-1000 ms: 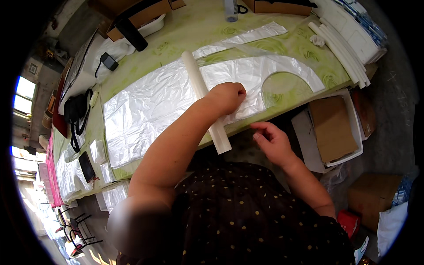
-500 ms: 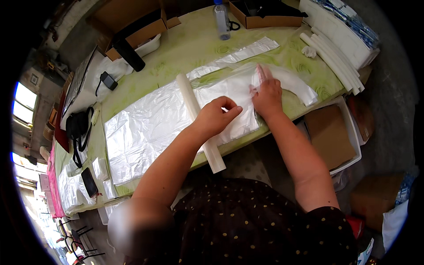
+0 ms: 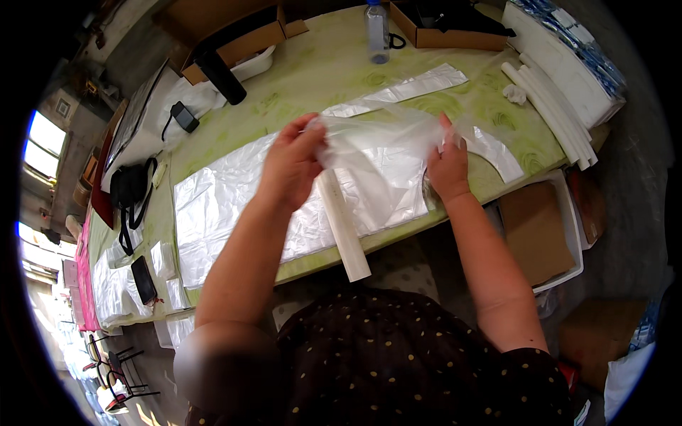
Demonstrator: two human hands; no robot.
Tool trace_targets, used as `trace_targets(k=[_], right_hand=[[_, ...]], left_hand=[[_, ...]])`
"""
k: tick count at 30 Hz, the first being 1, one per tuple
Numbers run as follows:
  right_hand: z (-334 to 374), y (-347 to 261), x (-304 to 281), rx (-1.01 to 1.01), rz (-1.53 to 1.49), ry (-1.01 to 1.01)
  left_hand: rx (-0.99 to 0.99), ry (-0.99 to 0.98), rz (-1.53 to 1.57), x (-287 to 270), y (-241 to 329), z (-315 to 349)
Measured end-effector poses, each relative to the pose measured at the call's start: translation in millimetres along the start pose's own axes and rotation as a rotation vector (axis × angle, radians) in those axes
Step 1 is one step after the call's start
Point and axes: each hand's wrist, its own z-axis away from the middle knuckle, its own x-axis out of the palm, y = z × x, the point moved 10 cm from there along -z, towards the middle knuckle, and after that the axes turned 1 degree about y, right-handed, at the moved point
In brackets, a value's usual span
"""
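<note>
The left hand (image 3: pixel 293 162) and right hand (image 3: pixel 449 169) each pinch a thin clear film (image 3: pixel 376 133), slack between them; even, gentle tension would likely limit creasing. Below the grip, a pale bar (image 3: pixel 344 234) crosses plastic sheets (image 3: pixel 220 213) and could snag it. Right of the grip lie white tubes (image 3: pixel 542 113).

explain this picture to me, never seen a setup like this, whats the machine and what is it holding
There's no machine: these are a person's bare hands, seen from above by a wide fisheye camera on their head, so edges look bent. The left hand and right hand hold thin see-through film between them. On the green-patterned table lie shiny white plastic, a pale bar across it and, farther right, white tubes.
</note>
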Motion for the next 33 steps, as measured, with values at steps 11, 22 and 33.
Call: trace_targets(k=[11, 22, 33], right_hand=[[-2.9, 28.2, 15.2, 0.154, -0.131, -0.071], [38.3, -70.1, -5.1, -0.140, -0.225, -0.182], [125.4, -186.4, 52.0, -0.380, -0.364, -0.590]], left_hand=[[0.068, 0.631, -1.031, -272.9, 52.3, 66.7], [0.022, 0.393, -0.230, -140.1, -14.7, 49.7], [0.639, 0.124, -1.462, -82.7, -27.1, 58.7]])
